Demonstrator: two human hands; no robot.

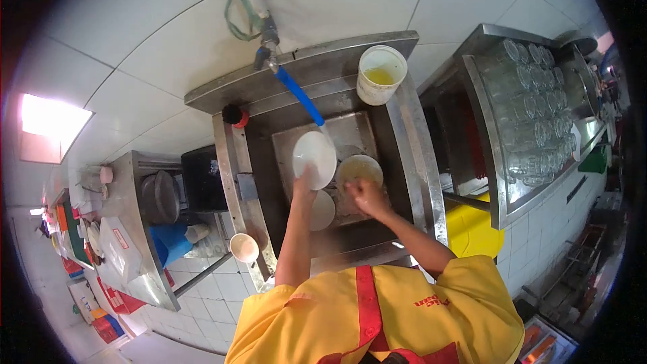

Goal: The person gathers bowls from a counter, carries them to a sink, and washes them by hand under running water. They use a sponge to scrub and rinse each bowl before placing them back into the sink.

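A white plate (315, 150) is tilted under the blue hose (300, 96), and my left hand (306, 178) grips its near edge. My right hand (367, 197) is curled closed at the near rim of a second white dish (359, 167), which looks like a bowl. Whatever its fingers hold, if anything, is hidden. Another pale plate (321, 211) lies low in the metal sink (283, 138), partly behind my left forearm. Water seems to run from the hose end near the first plate.
A white bucket with yellowish liquid (381, 75) stands on the sink's back right corner. A small tub (244, 247) sits at the front left, a red-and-black object (235, 116) at the back left. Glass jars (536, 114) fill a rack on the right.
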